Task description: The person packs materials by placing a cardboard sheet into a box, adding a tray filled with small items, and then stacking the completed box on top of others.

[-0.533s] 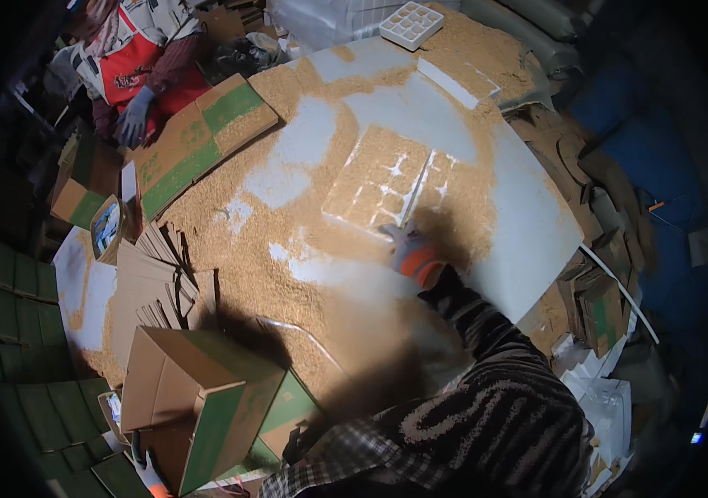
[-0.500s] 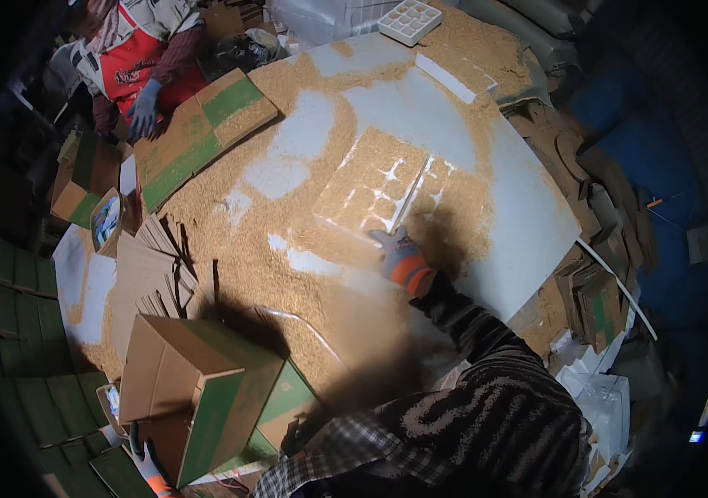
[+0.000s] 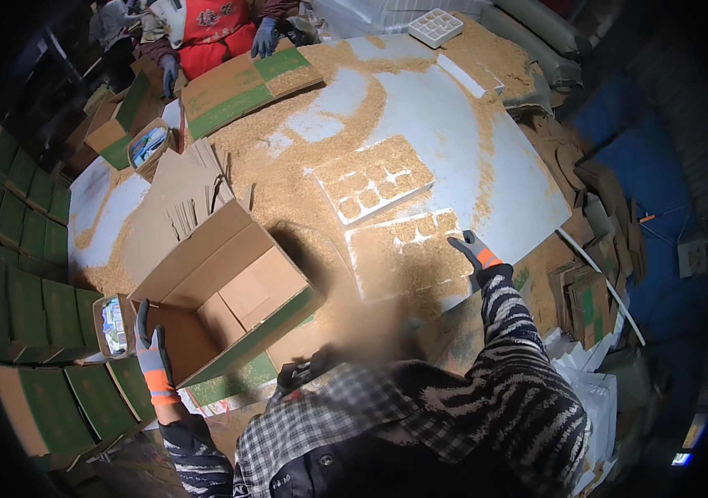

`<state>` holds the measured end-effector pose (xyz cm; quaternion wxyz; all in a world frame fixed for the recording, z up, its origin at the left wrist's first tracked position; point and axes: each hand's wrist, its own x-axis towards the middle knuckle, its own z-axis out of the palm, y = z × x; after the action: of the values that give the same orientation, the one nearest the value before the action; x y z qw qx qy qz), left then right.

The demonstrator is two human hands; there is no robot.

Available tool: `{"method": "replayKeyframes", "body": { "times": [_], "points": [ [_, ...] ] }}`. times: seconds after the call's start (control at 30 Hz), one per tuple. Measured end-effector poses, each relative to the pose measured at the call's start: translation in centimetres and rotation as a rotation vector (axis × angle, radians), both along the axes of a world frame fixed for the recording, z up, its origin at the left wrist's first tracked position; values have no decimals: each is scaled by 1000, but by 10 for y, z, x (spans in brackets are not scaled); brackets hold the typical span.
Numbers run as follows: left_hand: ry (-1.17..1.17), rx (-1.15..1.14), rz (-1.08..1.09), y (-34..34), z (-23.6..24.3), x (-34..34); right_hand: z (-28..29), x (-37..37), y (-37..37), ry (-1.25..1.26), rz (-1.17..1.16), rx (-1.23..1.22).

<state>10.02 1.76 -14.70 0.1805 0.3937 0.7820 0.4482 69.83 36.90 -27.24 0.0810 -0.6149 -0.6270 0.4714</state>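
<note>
My left hand (image 3: pixel 155 353), in a grey glove with an orange cuff, grips the left edge of an open cardboard box (image 3: pixel 204 270). The box lies tilted, its brown inside facing up and holding nothing that I can see. My right hand (image 3: pixel 478 251), gloved alike, is closed on the right edge of a white foam tray (image 3: pixel 452 289). Tan, sawdust-like grains cover most of that tray, with a few round cells showing along its far side. Just beyond it lies a second white foam tray (image 3: pixel 391 199), its round cells full of grains.
Loose grains lie over the pale table (image 3: pixel 520 174). Flat cardboard pieces (image 3: pixel 175 195) and a small basket of packets (image 3: pixel 148 143) are at left. Across the table a co-worker in a red apron (image 3: pixel 217 29) touches a green-and-brown carton (image 3: pixel 246 87). Another tray (image 3: pixel 435 29) stands far back.
My right hand has drawn the nearer tray toward me, apart from the other tray. The cardboard box has turned and risen with my left hand. The co-worker's hand has shifted on the carton.
</note>
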Motion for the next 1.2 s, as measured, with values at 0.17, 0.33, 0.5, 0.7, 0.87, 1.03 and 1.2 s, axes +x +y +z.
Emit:
{"method": "replayKeyframes", "body": {
  "times": [0.17, 0.33, 0.5, 0.7, 0.87, 1.03, 1.2],
  "points": [
    [-67, 138, 22, 10, -17, -9, 28, -9, -45, 495, -334, 114],
    [37, 179, 43, 5, -36, -17, 132, -45, -66, 718, -391, 333],
    [-3, 210, 94, 10, -29, -2, 224, -68, -58, 677, -25, 704],
    [-102, 266, 87, 18, -25, 8, 288, -156, -39, 918, 130, 377],
    [-14, 356, 55, 10, -58, -15, 295, -305, -70, 818, 381, 256],
    [-219, 317, 133, 6, -23, 5, 205, -399, -96, 530, 488, 355],
    [-131, 334, 275, -65, -39, -23, 145, -494, -100, 16, 833, 530]
  ]
}}
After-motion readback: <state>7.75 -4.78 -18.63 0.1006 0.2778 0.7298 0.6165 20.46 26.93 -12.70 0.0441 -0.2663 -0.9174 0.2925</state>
